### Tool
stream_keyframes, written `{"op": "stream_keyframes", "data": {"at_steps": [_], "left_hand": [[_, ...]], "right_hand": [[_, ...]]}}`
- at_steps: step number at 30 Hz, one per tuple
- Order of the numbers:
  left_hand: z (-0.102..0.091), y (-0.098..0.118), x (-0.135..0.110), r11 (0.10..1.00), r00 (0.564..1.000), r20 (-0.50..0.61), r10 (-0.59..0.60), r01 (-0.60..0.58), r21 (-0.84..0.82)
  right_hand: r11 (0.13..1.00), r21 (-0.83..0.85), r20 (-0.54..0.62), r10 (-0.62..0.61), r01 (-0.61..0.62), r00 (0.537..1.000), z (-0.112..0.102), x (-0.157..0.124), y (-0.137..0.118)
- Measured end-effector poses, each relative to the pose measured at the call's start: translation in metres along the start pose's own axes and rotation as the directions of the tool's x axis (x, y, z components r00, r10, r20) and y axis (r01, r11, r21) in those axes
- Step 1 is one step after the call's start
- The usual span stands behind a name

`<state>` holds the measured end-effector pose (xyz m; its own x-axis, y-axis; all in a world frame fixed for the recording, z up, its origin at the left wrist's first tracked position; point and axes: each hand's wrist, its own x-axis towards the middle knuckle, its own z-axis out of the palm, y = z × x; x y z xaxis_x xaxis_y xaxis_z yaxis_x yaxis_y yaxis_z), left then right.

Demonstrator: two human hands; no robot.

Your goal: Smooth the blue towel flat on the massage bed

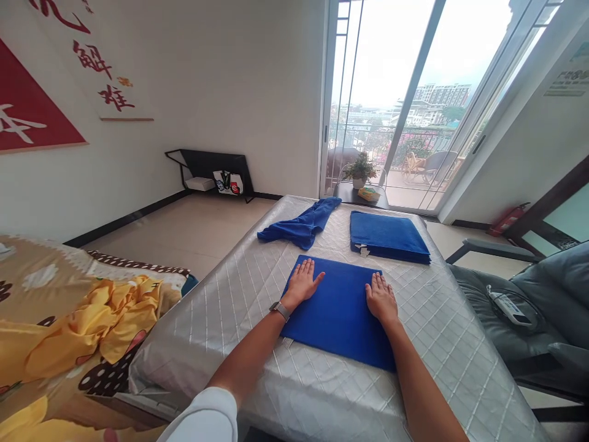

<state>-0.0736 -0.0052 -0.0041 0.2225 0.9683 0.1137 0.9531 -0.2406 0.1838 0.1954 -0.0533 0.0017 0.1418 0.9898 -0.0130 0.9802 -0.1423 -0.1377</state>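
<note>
A blue cloth [340, 313], folded into a flat rectangle, lies on the quilted silver mattress [230, 319] in front of me. My left hand [304, 282] rests flat on its upper left part, thumb spread out to the side. On the cloth's upper right edge lies my right hand [381, 296], palm down with fingers stretched. Beyond it is a neat stack of folded blue cloths [389, 234] with white tags at the near edge. A crumpled blue cloth [306, 224] sits loose to the left of the stack.
At left, yellow bedding [110, 313] is heaped on a patterned bed. A black armchair [497, 307] holding a corded remote [510, 307] stands close on the right. Behind the mattress are a small table [348, 194] with a potted plant [360, 170] and glass sliding doors.
</note>
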Motion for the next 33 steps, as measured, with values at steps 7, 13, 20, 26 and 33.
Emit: {"op": "stream_keyframes", "data": {"at_steps": [7, 13, 20, 26, 33], "left_hand": [[0.001, -0.028, -0.005, 0.997, 0.996, -0.04, -0.078, 0.078, -0.003], [0.001, -0.025, -0.004, 0.997, 0.996, -0.053, -0.07, 0.07, -0.012], [0.003, -0.026, -0.005, 0.998, 0.996, -0.049, -0.07, 0.07, -0.007], [-0.001, -0.026, -0.006, 0.998, 0.997, -0.037, -0.067, 0.067, 0.009], [-0.011, -0.007, -0.007, 0.999, 0.999, -0.035, -0.014, 0.016, 0.032]], "right_hand": [[0.999, -0.026, 0.019, 0.019, -0.019, 1.0, -0.002, 0.0, -0.001], [0.997, -0.082, 0.053, 0.008, -0.003, 0.999, -0.013, 0.012, -0.002], [0.998, -0.034, 0.011, -0.05, 0.05, 0.999, -0.004, 0.028, 0.002], [0.999, -0.007, -0.053, -0.05, 0.05, 0.997, 0.005, 0.026, 0.004], [0.999, 0.018, -0.064, -0.048, 0.05, 0.997, 0.001, 0.024, 0.0]]}}
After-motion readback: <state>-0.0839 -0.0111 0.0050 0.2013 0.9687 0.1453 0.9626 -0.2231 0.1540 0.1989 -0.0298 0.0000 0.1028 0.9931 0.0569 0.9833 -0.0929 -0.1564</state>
